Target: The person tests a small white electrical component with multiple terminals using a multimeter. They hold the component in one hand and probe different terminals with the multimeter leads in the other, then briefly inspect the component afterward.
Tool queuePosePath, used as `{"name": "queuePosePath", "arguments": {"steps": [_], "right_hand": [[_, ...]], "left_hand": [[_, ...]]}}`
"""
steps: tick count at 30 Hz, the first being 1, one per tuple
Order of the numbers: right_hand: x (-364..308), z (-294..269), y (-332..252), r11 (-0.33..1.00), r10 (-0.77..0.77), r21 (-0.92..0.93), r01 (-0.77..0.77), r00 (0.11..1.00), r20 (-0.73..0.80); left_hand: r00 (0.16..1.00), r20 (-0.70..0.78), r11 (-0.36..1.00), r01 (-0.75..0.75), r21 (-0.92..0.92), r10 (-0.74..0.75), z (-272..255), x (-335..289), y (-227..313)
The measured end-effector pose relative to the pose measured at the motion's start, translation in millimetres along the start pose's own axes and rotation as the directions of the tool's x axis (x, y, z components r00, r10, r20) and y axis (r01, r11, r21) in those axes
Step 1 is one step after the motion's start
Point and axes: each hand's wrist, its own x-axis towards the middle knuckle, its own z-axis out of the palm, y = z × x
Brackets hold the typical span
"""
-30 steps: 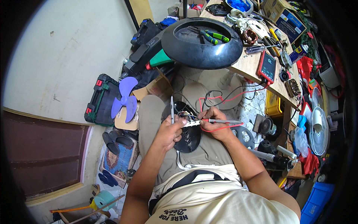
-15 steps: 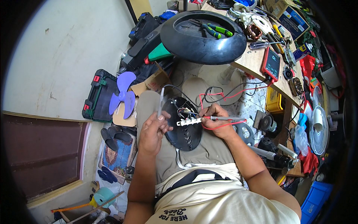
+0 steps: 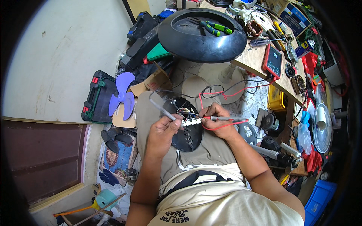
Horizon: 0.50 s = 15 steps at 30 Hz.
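My left hand pinches a grey test probe with a black lead, its lower end by the left end of a white push-button switch strip. Closed around the strip's right end, my right hand also holds a second grey probe with a red lead. Thin wires run from behind the strip into a round black fan base on my lap. Both leads reach a red-and-black multimeter on the table edge. The probe tips are too small to make out.
Ahead stands a round black stand with green-handled pliers on top. The wooden table at right carries tools and motor parts. A purple fan blade leans by a dark tool case at left. An angle grinder lies at right.
My left hand has moved right and tilted its probe, bringing it to the switch strip's left end. My right hand stays nearly in place, holding the strip and the red-lead probe.
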Motion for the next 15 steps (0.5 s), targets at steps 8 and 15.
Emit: {"name": "queuePosePath", "arguments": {"steps": [8, 15], "right_hand": [[-1, -2, 3, 0.999, 0.034, 0.04, -0.035, 0.999, 0.014], [-2, -2, 3, 0.996, 0.052, 0.078, -0.053, 0.999, 0.017]], "left_hand": [[0.996, -0.092, 1.0, -0.013, 0.005, 0.013, -23, 0, -8], [0.986, -0.13, 0.995, -0.102, 0.004, 0.101, -15, 1, -15]]}}
